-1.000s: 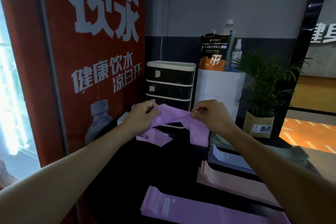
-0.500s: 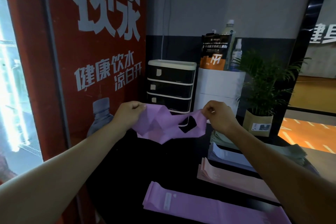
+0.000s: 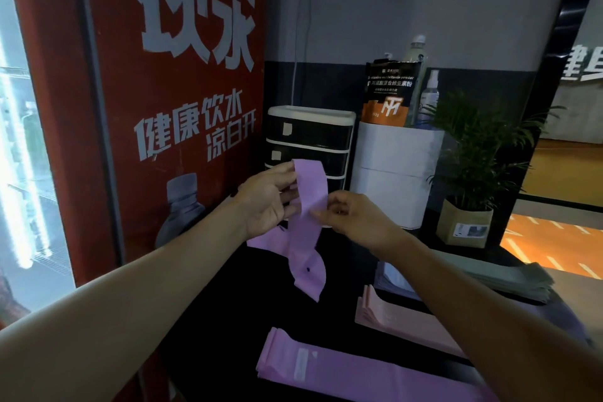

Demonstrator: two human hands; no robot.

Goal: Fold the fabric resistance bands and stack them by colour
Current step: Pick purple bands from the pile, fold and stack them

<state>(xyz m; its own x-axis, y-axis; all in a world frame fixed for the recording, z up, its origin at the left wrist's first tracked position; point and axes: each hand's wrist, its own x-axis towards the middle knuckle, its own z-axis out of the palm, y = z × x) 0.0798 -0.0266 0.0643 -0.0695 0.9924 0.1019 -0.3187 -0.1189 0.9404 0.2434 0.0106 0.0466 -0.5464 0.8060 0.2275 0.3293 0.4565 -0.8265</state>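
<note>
A red drinks cooler [image 3: 169, 108] printed with white Chinese lettering fills the left of the scene. Just right of it, a purple fabric resistance band [image 3: 308, 222] is held up in the air above a black table [image 3: 228, 320], its long axis running near vertical: the upper end points up toward a black-and-white drawer unit [image 3: 311, 137] at the far wall, and the twisted lower end hangs down to a point. The band's upper part is pinched by the left hand [image 3: 267, 202], thumb in front and fingers curled behind the fabric. Its middle is gripped at the right edge by the right hand [image 3: 355, 222], fingertips closed on the cloth. More purple fabric [image 3: 266, 243] is seen low behind the held band. Further right, flat stacks lie on the table: a purple stack [image 3: 342, 372] nearest, a pink stack [image 3: 401, 323] beyond it, then a lavender-grey stack [image 3: 394, 281] and a grey-green stack [image 3: 509, 277]. A supplement pouch [image 3: 388, 91] and a potted plant [image 3: 470, 173] stand at the far right.
</note>
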